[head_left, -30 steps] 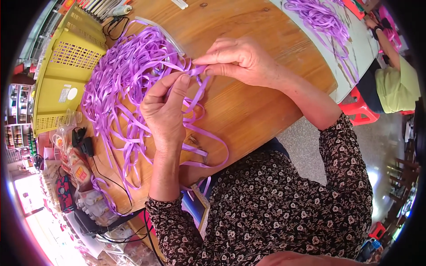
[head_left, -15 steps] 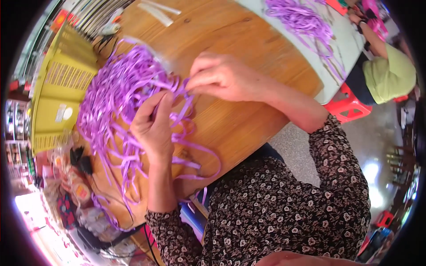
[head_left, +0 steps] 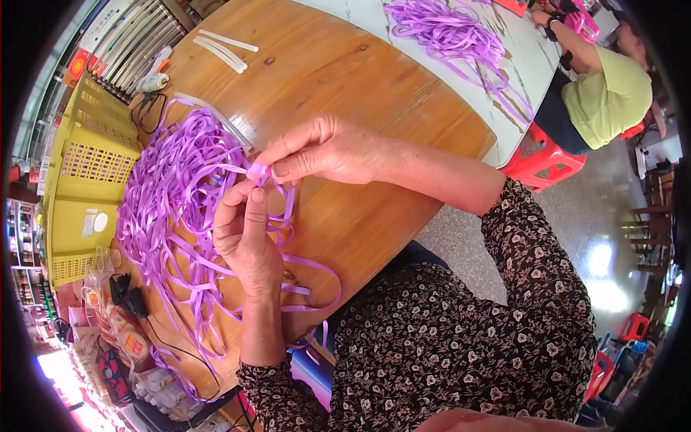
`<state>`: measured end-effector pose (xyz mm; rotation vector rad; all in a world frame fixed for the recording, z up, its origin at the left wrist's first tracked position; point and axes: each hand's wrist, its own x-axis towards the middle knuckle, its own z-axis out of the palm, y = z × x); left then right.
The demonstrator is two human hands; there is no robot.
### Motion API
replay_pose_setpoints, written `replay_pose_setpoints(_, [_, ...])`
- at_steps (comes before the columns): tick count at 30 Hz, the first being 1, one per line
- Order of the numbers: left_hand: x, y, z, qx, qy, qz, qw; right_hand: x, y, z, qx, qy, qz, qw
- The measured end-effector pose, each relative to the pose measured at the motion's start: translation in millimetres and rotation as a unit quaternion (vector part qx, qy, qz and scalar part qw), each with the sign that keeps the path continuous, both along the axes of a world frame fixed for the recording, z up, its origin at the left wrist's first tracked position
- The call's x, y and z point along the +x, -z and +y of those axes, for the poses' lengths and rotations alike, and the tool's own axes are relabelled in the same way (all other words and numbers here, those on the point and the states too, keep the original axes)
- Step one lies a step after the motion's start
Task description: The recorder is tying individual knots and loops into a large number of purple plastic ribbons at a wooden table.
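A big tangled heap of purple ribbon (head_left: pixel 169 194) covers the left of the wooden table, with loose loops trailing toward its near edge. Over the heap's right side, my right hand (head_left: pixel 324 151) pinches a short folded piece of the ribbon between thumb and fingers. Just below it, my left hand (head_left: pixel 248 241) is closed, thumb and forefinger tips together on the same strand. The two sets of fingertips almost meet. A ribbon loop hangs behind and to the right of my left hand.
A yellow plastic basket (head_left: pixel 90 183) stands left of the heap. Translucent glue sticks (head_left: pixel 223 54) and a glue gun (head_left: pixel 153 81) lie farther back. More purple ribbon (head_left: pixel 453 32) rests on a marble-patterned table, where a person in a lime top (head_left: pixel 612 97) sits on a red stool (head_left: pixel 547 162).
My right hand has moved left and down toward my left hand, and a folded bit of ribbon now shows at its fingertips. The whole view has shifted slightly.
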<state>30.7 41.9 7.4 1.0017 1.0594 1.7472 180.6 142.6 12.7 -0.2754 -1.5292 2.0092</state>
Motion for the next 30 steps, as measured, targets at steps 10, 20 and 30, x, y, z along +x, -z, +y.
replay_pose_setpoints(10, [1.4, 15.2, 1.1, 0.007, -0.028, 0.032, 0.999, -6.7, 4.1, -9.6, 0.321, 0.152, -0.017, 0.935])
replay_pose_setpoints(20, [6.0, 12.3, 0.9, -0.065, -0.044, 0.035, 0.996, -15.1, 15.7, -8.2, 0.623, 0.296, -0.033, 0.724])
replay_pose_setpoints(30, [1.1, 8.0, -2.3, -0.048, -0.007, -0.081, 0.995, -12.2, 2.1, -13.0, 0.231, 0.131, -0.083, 0.960])
